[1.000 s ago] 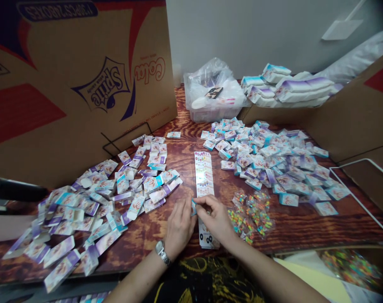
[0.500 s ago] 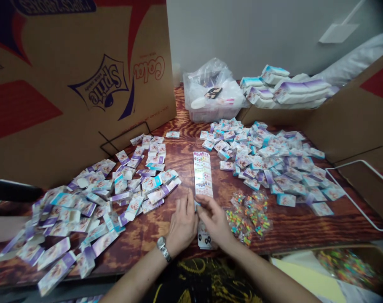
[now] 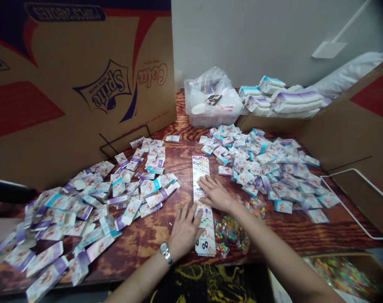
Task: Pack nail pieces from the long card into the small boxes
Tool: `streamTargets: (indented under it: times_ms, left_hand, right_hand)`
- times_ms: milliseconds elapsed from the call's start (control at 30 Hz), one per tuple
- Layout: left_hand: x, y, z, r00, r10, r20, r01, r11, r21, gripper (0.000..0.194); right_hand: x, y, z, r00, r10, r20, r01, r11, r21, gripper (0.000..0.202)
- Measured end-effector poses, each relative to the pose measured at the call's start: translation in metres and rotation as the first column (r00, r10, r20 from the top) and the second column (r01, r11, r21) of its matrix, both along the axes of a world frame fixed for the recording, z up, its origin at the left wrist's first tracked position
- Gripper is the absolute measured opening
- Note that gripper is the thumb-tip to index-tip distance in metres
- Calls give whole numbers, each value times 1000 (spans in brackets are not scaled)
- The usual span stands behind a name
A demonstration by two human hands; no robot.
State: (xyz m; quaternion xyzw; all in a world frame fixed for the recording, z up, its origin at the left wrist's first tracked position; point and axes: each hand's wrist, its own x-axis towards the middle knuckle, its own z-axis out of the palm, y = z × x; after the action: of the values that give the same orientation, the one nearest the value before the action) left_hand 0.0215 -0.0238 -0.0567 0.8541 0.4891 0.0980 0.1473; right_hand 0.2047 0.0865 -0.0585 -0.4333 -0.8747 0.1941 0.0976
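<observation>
Printed strip stack: lay flat on the table, below the right fingertips, its near part beside the left fingers.
Right hand: palm down, fingers open and extended across the strip; forearm angled in from lower right.
Left hand: palm down, fingers open and spread, tips at the strip's left edge.
Candy packets: lay right of the left fingers, partly behind the right forearm.
Small boxes: lay heaped left of the left fingers.
</observation>
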Motion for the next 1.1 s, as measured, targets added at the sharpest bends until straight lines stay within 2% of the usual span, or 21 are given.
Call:
streamTargets:
  times_ms: [67,167,233,300,367,467,500,567,633,700,800,867,933,967,1033,1100]
  left_hand:
    - [0,-1,-2,1000,8,9,-8,1000,-6,50]
    - [0,0,-4,995,52,88,-51,999,-15,60]
    - [-1,3,-2,973,114,200,-115,993,-7,71]
    - [-5,9,3,919,183,349,-190,982,-13,77]
    - [-10,17,10,816,259,517,-235,965,-114,71]
    - [-15,27,18,585,441,681,-165,886,-433,31]
    - [-16,28,20,526,493,693,-126,851,-509,23]
    - [-16,29,21,454,557,695,-76,802,-593,27]
    - [-15,29,22,383,608,695,-47,765,-643,28]
    - [-15,28,25,293,670,682,-12,716,-698,28]
    - [-16,29,34,162,742,651,57,651,-757,30]
    - [-17,29,42,31,792,610,184,595,-782,33]
    - [-17,28,49,-50,819,572,318,556,-768,33]
    - [-17,26,51,-49,816,576,350,554,-755,31]
    - [-15,23,54,22,781,624,339,581,-740,29]
    - [-16,20,57,95,751,654,325,597,-733,27]
  right_hand:
    - [-1,1,-2,997,25,73,-29,998,64,52]
    - [-4,-8,1,999,-8,32,4,993,122,26]
    - [-5,-18,11,1000,-24,-8,25,990,136,18]
    - [-6,-27,28,995,13,-98,-2,994,112,17]
    - [-6,-32,50,969,50,-241,-47,999,17,18]
    - [-5,-34,78,920,-92,-380,60,994,-94,21]
    - [-6,-34,85,901,-147,-408,124,989,-84,21]
    - [-8,-36,93,869,-180,-461,201,979,-3,20]
    - [-13,-44,96,871,-91,-483,159,982,102,19]
    - [-19,-57,94,903,80,-422,3,982,191,18]
    - [-27,-77,86,924,286,-252,-210,934,290,18]
    - [-29,-84,80,932,311,-183,-243,916,320,18]
    - [-30,-85,79,950,270,-160,-223,940,259,18]
    - [-29,-83,79,958,235,-164,-201,959,198,18]
    - [-28,-76,82,971,146,-189,-129,987,97,18]
    - [-27,-67,83,975,41,-218,-23,996,84,18]
